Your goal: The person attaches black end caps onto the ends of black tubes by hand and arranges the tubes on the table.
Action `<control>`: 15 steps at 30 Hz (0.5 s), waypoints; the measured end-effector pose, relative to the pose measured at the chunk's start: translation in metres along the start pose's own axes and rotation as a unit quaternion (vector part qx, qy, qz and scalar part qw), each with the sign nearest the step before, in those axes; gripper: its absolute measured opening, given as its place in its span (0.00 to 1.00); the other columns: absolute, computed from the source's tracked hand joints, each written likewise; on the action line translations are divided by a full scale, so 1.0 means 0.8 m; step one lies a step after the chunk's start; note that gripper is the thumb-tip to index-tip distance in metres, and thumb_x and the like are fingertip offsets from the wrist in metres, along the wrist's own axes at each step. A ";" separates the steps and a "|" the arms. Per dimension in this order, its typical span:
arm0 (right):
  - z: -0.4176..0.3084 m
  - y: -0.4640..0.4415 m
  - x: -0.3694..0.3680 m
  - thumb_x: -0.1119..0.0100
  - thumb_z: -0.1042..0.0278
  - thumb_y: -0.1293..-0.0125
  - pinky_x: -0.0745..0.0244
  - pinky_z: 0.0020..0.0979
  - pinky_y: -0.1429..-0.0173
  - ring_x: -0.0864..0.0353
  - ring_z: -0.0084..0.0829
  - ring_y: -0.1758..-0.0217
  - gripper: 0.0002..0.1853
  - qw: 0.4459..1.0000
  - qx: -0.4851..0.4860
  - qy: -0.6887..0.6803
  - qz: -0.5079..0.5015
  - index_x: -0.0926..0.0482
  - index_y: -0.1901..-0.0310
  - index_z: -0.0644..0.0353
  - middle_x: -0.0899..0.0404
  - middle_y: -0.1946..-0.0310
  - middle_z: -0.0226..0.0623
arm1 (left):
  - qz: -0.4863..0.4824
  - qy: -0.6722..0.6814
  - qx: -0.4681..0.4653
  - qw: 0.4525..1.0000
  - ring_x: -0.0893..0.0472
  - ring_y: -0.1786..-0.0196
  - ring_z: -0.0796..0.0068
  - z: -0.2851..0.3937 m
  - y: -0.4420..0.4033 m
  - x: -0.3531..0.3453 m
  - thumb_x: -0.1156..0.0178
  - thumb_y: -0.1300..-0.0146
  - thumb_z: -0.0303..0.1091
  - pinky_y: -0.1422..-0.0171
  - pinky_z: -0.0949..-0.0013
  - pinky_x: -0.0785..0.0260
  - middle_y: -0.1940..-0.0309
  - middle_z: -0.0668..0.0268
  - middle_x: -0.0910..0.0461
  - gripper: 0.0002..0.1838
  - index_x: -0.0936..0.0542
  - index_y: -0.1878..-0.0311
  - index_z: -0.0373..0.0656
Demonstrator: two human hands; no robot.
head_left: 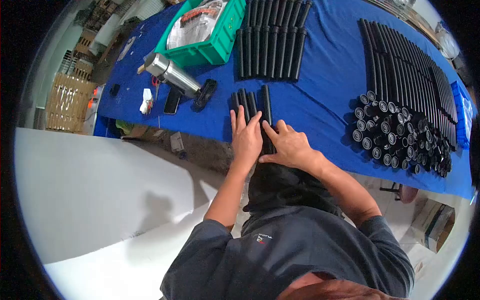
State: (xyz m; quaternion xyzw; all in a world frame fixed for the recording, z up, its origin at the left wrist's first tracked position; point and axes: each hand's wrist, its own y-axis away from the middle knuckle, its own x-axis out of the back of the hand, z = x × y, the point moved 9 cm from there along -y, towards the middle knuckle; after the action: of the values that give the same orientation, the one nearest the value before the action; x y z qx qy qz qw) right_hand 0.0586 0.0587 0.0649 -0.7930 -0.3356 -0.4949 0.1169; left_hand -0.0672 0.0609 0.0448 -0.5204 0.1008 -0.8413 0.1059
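My left hand (246,140) lies over several short black tubes (243,97) at the table's near edge. Its fingers are stretched out and spread, flat on the tubes. Just right of them, a separate black tube (266,102) points away from me. My right hand (292,147) has its index finger and thumb on the lower part of that tube, with the other fingers curled. The tube's near end is partly hidden by this hand.
Rows of black tubes (270,52) lie farther back on the blue cloth (325,75). A green crate (210,52) with papers, a steel flask (175,77) and a phone (172,100) are at left. To the right are long black rods (405,65) and a pile of round-ended black parts (387,132).
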 end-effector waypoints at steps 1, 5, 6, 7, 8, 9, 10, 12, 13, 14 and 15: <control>-0.002 0.000 -0.006 0.27 0.37 0.41 0.17 0.51 0.45 0.19 0.53 0.41 0.51 1.000 0.001 -0.001 -0.006 0.37 0.23 0.58 0.26 0.46 0.53 | 0.003 0.000 0.005 1.000 0.44 0.20 0.28 0.000 -0.001 0.002 0.43 0.25 0.32 0.18 0.41 0.46 0.22 0.36 0.40 0.20 0.18 0.33 0.51; -0.007 -0.003 -0.011 0.28 0.37 0.41 0.17 0.51 0.45 0.20 0.53 0.40 0.49 1.000 -0.003 0.015 -0.021 0.34 0.25 0.55 0.26 0.45 0.52 | -0.005 0.013 0.023 1.000 0.49 0.19 0.26 -0.006 -0.006 0.006 0.46 0.23 0.35 0.17 0.39 0.48 0.22 0.33 0.43 0.19 0.19 0.33 0.45; -0.006 -0.002 -0.010 0.28 0.37 0.41 0.17 0.51 0.45 0.20 0.53 0.40 0.48 0.999 -0.008 0.024 -0.024 0.34 0.25 0.55 0.26 0.45 0.52 | -0.003 0.010 0.026 1.000 0.49 0.19 0.26 -0.008 -0.007 0.005 0.46 0.22 0.37 0.17 0.39 0.49 0.22 0.32 0.43 0.20 0.20 0.32 0.45; -0.006 -0.001 -0.008 0.28 0.39 0.40 0.17 0.51 0.44 0.20 0.53 0.39 0.47 0.999 -0.002 0.023 -0.030 0.34 0.25 0.55 0.27 0.44 0.52 | -0.001 0.008 0.028 1.000 0.50 0.19 0.25 -0.008 -0.007 0.004 0.46 0.22 0.39 0.17 0.39 0.49 0.22 0.32 0.43 0.21 0.20 0.32 0.45; -0.005 0.000 -0.006 0.28 0.40 0.39 0.17 0.50 0.43 0.21 0.52 0.38 0.46 0.999 0.003 0.021 -0.035 0.34 0.25 0.55 0.27 0.43 0.52 | -0.003 0.010 0.033 0.999 0.50 0.19 0.26 -0.009 -0.006 0.004 0.45 0.22 0.41 0.17 0.39 0.50 0.22 0.32 0.43 0.21 0.20 0.31 0.45; -0.003 0.001 -0.005 0.29 0.42 0.38 0.17 0.50 0.43 0.21 0.52 0.37 0.45 0.999 0.008 0.020 -0.040 0.34 0.25 0.55 0.27 0.42 0.52 | -0.005 0.012 0.037 0.999 0.50 0.18 0.27 -0.008 -0.006 0.006 0.44 0.23 0.43 0.16 0.39 0.50 0.22 0.33 0.43 0.22 0.20 0.31 0.46; 0.000 0.003 -0.002 0.29 0.43 0.37 0.17 0.50 0.42 0.21 0.52 0.36 0.44 0.999 0.012 0.021 -0.031 0.34 0.25 0.55 0.27 0.41 0.51 | -0.006 0.015 0.042 0.999 0.50 0.18 0.27 -0.006 -0.007 0.009 0.43 0.23 0.46 0.16 0.40 0.50 0.22 0.33 0.43 0.23 0.20 0.31 0.47; 0.010 0.010 0.001 0.29 0.46 0.37 0.18 0.49 0.41 0.22 0.52 0.35 0.43 0.999 0.019 0.023 -0.015 0.34 0.24 0.56 0.27 0.38 0.51 | -0.030 0.014 0.052 0.998 0.50 0.18 0.30 -0.004 -0.010 0.015 0.42 0.24 0.49 0.16 0.41 0.50 0.21 0.35 0.43 0.24 0.20 0.31 0.49; 0.016 0.014 0.002 0.28 0.47 0.37 0.18 0.49 0.41 0.22 0.52 0.34 0.43 0.999 0.030 0.018 -0.016 0.34 0.24 0.56 0.27 0.38 0.51 | -0.044 0.014 0.055 0.997 0.49 0.17 0.31 -0.005 -0.011 0.016 0.41 0.25 0.50 0.16 0.42 0.50 0.21 0.36 0.43 0.25 0.19 0.31 0.50; 0.023 0.016 0.006 0.28 0.48 0.37 0.18 0.48 0.40 0.23 0.51 0.34 0.43 0.999 0.040 0.014 -0.017 0.34 0.24 0.57 0.28 0.37 0.51 | -0.037 0.008 0.041 0.998 0.49 0.17 0.31 -0.007 -0.012 0.017 0.41 0.25 0.51 0.17 0.41 0.49 0.21 0.37 0.42 0.24 0.18 0.32 0.51; 0.027 0.017 0.010 0.28 0.49 0.37 0.18 0.48 0.40 0.23 0.51 0.33 0.43 0.999 0.050 0.011 -0.016 0.35 0.24 0.57 0.28 0.36 0.51 | -0.029 0.003 0.027 0.999 0.48 0.17 0.32 -0.011 -0.014 0.016 0.41 0.25 0.51 0.17 0.40 0.48 0.21 0.39 0.42 0.24 0.18 0.33 0.52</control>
State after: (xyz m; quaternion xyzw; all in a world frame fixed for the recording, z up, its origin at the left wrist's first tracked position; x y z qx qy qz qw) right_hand 0.0846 0.0631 0.0637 -0.7753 -0.3714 -0.4877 0.1523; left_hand -0.0818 0.0684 0.0549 -0.5172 0.0634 -0.8482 0.0949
